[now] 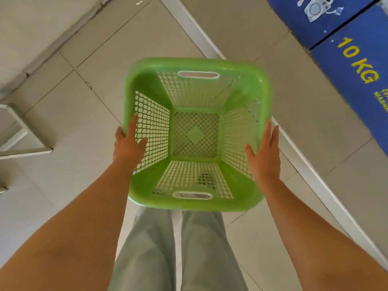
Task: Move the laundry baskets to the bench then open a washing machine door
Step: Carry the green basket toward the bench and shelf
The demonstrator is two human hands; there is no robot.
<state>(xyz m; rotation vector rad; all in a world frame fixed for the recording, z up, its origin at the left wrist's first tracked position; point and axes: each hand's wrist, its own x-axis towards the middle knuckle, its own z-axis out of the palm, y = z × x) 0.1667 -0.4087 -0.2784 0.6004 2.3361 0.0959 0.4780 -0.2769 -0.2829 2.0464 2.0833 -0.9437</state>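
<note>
An empty green plastic laundry basket [195, 85] with lattice walls and two slot handles hangs above the tiled floor in front of my legs. My left hand [128, 144] grips its left rim, thumb inside against the lattice. My right hand [265, 153] presses on its right rim, fingers stretched along the outside and thumb inside. The basket tilts slightly, open side up.
Blue washing machine fronts [354, 59] marked "10 KG" stand at the right above a white raised strip [310, 164]. A white metal frame [23, 141] sits at the left edge. Grey tiled floor [88, 127] lies all around.
</note>
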